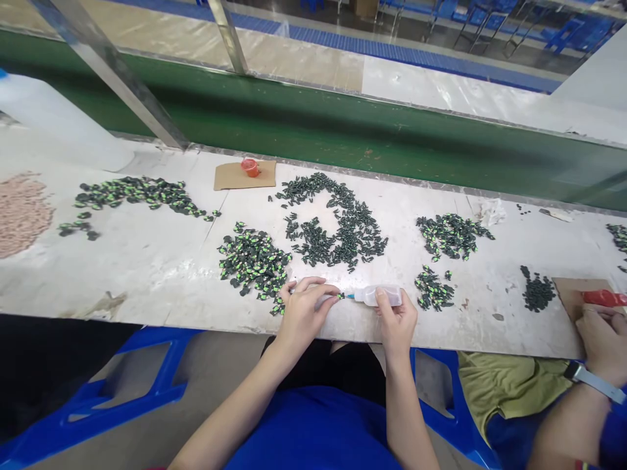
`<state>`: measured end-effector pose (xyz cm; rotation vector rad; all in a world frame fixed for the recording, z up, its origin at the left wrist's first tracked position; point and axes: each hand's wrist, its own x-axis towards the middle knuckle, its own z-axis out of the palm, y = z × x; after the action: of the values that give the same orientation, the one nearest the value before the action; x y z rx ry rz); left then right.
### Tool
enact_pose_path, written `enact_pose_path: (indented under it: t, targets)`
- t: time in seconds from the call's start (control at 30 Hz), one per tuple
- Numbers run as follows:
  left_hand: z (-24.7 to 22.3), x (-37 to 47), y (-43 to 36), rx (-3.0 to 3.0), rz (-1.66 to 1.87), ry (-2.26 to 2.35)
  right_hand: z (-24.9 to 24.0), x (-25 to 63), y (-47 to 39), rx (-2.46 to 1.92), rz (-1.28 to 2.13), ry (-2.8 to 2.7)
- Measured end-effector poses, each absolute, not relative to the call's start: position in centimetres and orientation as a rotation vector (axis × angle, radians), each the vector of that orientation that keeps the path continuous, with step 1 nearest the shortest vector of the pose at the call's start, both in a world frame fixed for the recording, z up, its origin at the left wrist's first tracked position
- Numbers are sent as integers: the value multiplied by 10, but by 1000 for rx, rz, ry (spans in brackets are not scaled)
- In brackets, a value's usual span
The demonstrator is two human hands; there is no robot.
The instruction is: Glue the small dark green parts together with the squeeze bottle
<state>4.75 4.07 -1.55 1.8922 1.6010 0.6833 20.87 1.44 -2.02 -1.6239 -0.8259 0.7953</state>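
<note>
Between its thumb and fingertips, my left hand [307, 310] pinches a small black-and-green part [341, 296]. My right hand [398, 320] is closed round a clear squeeze bottle [378, 296] lying almost level. Its blue nozzle tip [351, 296] points left, right beside the part; whether they touch I cannot tell. Left of my left hand lies a heap of black-and-green parts [255, 260]. Beyond both hands spreads a heap of small dark pieces [337, 228]. Another small heap of black-and-green parts [434, 289] is just right of my right hand.
Other heaps of black-and-green parts [142, 194] and pinkish pieces [22, 212] lie leftward. A red cup [249, 168] stands on cardboard [225, 177] at the back. At far right, a co-worker's hand [605, 343] holds a red bottle [605, 298]. A metal post [112, 72] rises back left.
</note>
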Motion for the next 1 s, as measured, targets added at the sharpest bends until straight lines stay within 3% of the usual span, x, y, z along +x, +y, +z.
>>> enact_pose_path:
  t: [1.0]
  targets:
    - [-8,29,53,1982,649,1563,-21,225,21,-1387,602,-690]
